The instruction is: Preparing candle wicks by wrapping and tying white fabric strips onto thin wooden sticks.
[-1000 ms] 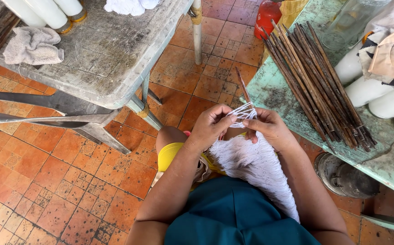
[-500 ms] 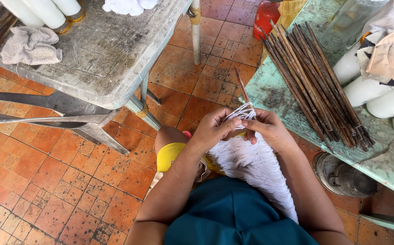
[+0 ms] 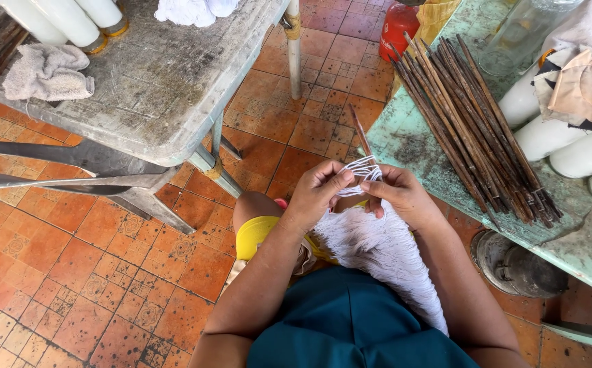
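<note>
Between both hands, left hand (image 3: 320, 194) and right hand (image 3: 401, 197) pinch looped white cotton strings (image 3: 360, 170) around a thin brown wooden stick (image 3: 360, 131), long axis pointing away, bundle trailing lapward.

The thin stick (image 3: 360, 136) vanishes behind the fingers (image 3: 337, 178), and the white candles (image 3: 585, 153) run off frame.

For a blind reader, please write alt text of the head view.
Left hand and right hand pinch white cotton strings around a thin brown stick, above a lap. A bundle of dark sticks lies on the green table.
</note>
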